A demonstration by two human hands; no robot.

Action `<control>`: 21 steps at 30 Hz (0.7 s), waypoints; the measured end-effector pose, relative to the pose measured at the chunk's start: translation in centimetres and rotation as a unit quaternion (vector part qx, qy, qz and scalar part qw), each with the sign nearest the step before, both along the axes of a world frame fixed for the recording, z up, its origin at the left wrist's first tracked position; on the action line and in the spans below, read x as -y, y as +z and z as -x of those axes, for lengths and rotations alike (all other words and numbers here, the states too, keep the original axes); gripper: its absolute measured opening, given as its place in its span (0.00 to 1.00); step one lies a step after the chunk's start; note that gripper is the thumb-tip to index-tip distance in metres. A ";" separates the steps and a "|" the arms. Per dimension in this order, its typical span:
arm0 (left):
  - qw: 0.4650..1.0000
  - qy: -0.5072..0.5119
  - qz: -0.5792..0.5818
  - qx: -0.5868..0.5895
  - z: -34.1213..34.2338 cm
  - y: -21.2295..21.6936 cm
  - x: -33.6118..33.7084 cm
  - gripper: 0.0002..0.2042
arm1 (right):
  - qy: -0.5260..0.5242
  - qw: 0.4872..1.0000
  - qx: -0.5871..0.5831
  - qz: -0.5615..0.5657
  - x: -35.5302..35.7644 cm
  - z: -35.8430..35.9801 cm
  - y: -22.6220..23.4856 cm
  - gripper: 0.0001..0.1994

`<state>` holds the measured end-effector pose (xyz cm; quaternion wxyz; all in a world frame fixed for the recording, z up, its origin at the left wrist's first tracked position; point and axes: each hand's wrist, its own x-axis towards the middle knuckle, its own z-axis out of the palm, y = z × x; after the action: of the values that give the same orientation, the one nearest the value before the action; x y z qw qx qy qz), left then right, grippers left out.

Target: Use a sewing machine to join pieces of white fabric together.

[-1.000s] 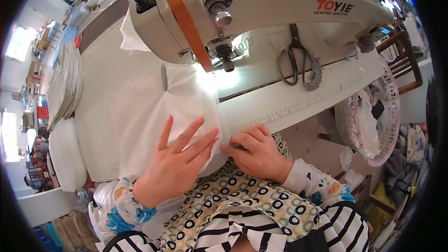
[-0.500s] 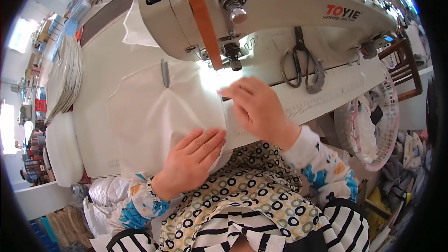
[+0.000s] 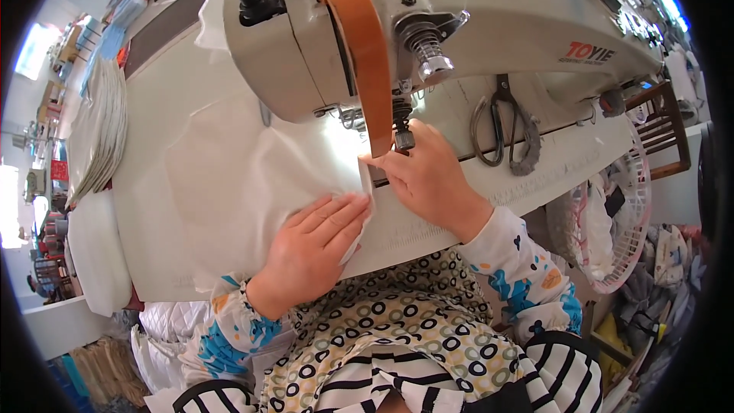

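A white cloth (image 3: 237, 176) lies spread on the table under the lit needle area of a beige sewing machine (image 3: 264, 69). My left hand (image 3: 310, 245) rests with outstretched fingers on the cloth's near right part, by its folded edge. Close to the needle, my right hand (image 3: 428, 180) pinches the cloth's right edge between thumb and index finger. An orange strap (image 3: 367, 69) hangs down the front of the machine head and hides part of the needle area. The grey tip of a slim tool (image 3: 265, 115) shows on the cloth, left of the machine head.
Black-handled scissors (image 3: 505, 126) lie right of my right hand, under the machine arm. A pink-rimmed plastic basket (image 3: 638, 237) with white cloth stands beyond the table's right edge. Stacked white pieces (image 3: 99, 134) hang at the table's left edge.
The cloth and my right hand have moved nearer the needle, and the cloth's right edge is now folded up. The view has come closer to the machine. My left hand stays flat on the cloth.
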<state>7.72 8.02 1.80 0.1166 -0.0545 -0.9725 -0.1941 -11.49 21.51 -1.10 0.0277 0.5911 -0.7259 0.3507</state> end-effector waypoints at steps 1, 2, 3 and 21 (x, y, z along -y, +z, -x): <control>1.000 0.000 0.000 -0.006 0.3 0.0 0.3 0.19 | -0.011 1.000 -0.019 0.018 0.1 0.0 0.0 0.11; 1.000 -0.001 -0.001 -0.005 0.5 -0.1 0.6 0.19 | -0.023 0.998 -0.039 0.036 0.1 0.0 0.0 0.04; 1.000 0.002 -0.002 -0.005 0.7 -0.2 0.9 0.21 | -0.024 0.998 -0.038 0.035 0.1 0.0 0.1 0.04; 0.994 -0.021 0.107 0.022 4.8 1.5 6.4 0.21 | 0.062 0.998 0.008 0.006 -0.2 0.2 0.3 0.10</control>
<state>2.92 1.67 3.32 0.0847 -0.0829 -0.9887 -0.0920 -11.73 21.69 -0.83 0.0040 0.6318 -0.6860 0.3608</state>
